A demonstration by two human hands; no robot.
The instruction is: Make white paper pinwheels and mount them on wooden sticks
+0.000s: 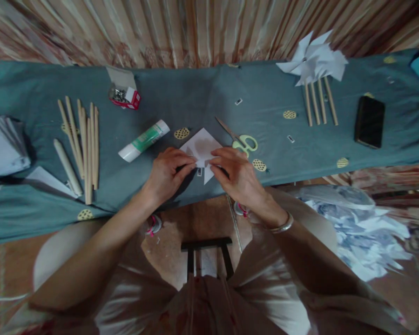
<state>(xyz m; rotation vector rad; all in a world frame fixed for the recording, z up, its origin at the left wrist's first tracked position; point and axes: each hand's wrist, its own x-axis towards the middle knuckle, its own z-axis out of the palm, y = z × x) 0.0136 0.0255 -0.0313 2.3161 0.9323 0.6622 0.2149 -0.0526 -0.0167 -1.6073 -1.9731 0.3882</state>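
Left hand [168, 171] and right hand [238, 174], equally close, pinch the paper [203, 143] between them, its far corner pointing away (scissors [238, 139] lie just to its right).

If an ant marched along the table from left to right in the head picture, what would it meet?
Paper stack → sticks → tube → held paper → scissors → pinwheels → phone → blue thing.
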